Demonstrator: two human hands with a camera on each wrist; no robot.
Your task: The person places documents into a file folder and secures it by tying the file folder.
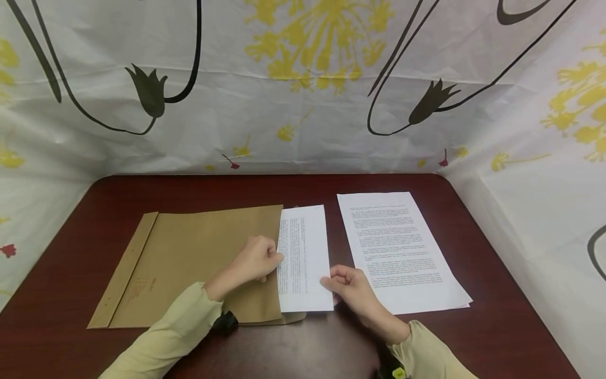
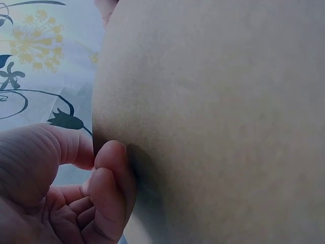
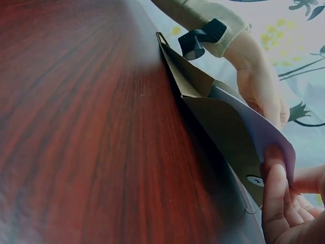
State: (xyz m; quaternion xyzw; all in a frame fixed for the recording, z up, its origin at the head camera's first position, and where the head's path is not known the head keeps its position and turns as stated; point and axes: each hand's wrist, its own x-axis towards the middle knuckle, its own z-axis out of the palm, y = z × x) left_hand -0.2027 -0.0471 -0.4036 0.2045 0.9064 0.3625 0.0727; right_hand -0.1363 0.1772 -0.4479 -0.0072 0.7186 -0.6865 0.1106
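A brown paper envelope (image 1: 199,252) lies sideways on the table, its opening facing right. White printed paper (image 1: 312,263) sticks partway out of that opening. My left hand (image 1: 256,258) pinches the upper edge of the opening between thumb and curled fingers, as the left wrist view also shows. With thumb and fingers, my right hand (image 1: 354,288) grips the outer edge of the printed paper. From the right wrist view, the envelope's mouth gapes around the paper, and a round string button (image 3: 255,180) shows on the flap beneath. How many sheets are inside is hidden.
To the right lies another pile of printed sheets (image 1: 393,247), slightly fanned at its lower corner. The dark red wooden table (image 1: 303,189) has rounded far corners. Flower-patterned white sheeting (image 1: 303,131) hangs behind it and along both sides.
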